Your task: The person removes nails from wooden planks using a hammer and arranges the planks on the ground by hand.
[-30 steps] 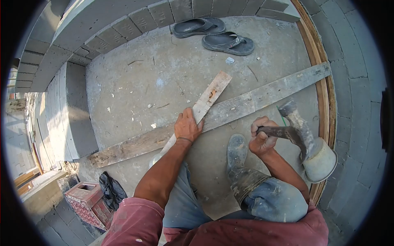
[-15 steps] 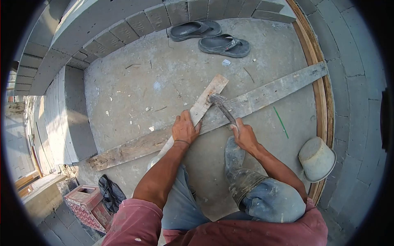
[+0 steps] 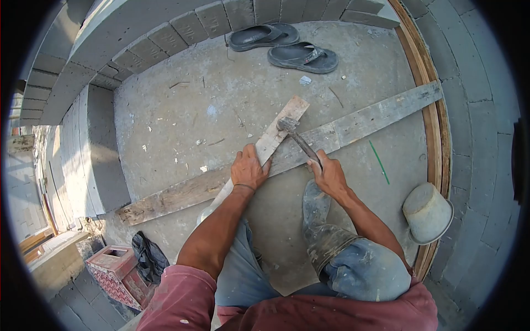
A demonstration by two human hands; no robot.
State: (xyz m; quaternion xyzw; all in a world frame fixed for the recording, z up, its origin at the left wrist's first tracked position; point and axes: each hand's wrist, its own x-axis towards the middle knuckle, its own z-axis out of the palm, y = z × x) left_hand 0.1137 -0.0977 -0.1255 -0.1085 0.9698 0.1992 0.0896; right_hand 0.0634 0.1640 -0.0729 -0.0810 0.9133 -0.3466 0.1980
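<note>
One short plank, likely stiff, across long board's edges; left hand grips sides, probably best hold; right hand clasps hammer.

Your left hand grips the short board, which lies across the long plank. Your right hand holds the hammer, its head over the short board's far part. Sandals lie on the far floor, a bucket at right.

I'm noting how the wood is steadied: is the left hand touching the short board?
Touching. The head view shows the left hand laid across the short board, covering part of it, no gap visible.
</note>
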